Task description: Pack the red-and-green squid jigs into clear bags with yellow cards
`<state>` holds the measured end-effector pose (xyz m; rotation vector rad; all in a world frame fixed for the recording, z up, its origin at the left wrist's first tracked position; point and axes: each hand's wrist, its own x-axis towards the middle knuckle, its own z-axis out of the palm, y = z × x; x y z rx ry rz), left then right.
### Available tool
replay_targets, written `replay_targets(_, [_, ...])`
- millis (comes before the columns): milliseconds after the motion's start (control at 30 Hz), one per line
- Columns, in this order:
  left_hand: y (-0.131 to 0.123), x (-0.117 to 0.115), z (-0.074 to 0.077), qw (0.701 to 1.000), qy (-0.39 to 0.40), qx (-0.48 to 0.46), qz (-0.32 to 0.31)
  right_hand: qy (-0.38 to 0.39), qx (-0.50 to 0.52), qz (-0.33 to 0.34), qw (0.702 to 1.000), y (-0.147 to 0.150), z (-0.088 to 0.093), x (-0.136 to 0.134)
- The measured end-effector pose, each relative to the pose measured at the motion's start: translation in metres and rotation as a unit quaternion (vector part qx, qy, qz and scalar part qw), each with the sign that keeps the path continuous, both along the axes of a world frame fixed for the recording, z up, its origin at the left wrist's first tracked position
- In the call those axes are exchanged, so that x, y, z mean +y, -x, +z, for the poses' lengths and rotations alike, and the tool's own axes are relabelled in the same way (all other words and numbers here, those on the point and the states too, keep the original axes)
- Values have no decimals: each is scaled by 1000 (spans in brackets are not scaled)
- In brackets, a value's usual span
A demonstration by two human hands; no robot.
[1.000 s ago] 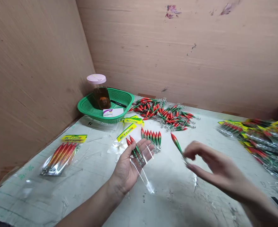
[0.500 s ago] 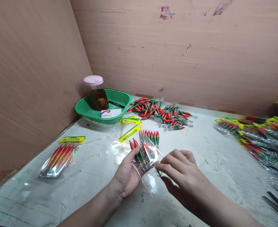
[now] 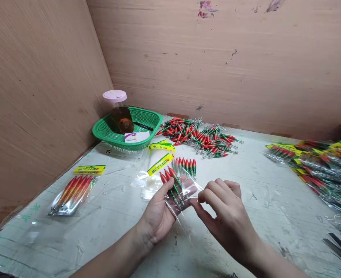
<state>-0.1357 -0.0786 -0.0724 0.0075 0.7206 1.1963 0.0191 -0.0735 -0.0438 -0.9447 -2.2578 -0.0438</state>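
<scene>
My left hand holds a clear plastic bag with a yellow header reading BCT LURE, thumb on top and fingers beneath. Three red-and-green lures lie side by side in the bag, tips toward the header. At the bag's right edge, my right hand has thumb and index finger closed together on the plastic. Just beyond the bag is a row of several red-and-green lures. Behind them lies a tangled pile of similar lures with hooks.
A green basket holds a pink-lidded drink container, a card and a black pen. On the left lies a bag of red-and-gold lures. Filled bags are heaped at right, above black strips. Yellow-headed bags lie mid-table.
The third lure has slid in beside the other two in the bag. My right hand's fingers have closed at the bag's edge, where hooks showed before.
</scene>
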Motion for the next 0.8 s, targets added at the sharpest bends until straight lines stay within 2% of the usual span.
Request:
replay_targets(67, [2,1,1,1000,-1,7,11,74,50,24,996,-9,2,13])
replay_targets(167, [6,5,5,999,2,17,51,141,56,-12,988,-24,-5,44])
replay_targets(300, [12,12,9,994,18,18,109,181,-26,-9,983,-31,-37,78])
replay_targets(400, [13,14,7,992,19,16,121,191,-49,-3,980,-28,-59,83])
replay_targets(467, [13,14,5,993,18,18,119,190,-48,-1,981,-27,-65,80])
replay_targets(533, [12,14,4,993,21,23,117,186,-41,3,982,-32,-61,74])
replay_targets(600, [11,13,3,993,27,27,115,182,-31,9,983,-41,-49,65])
replay_targets(733, [11,12,0,995,23,29,92,180,-21,35,983,-76,-9,36])
replay_targets(800, [10,11,-1,996,14,31,77,152,-14,35,988,-96,10,20])
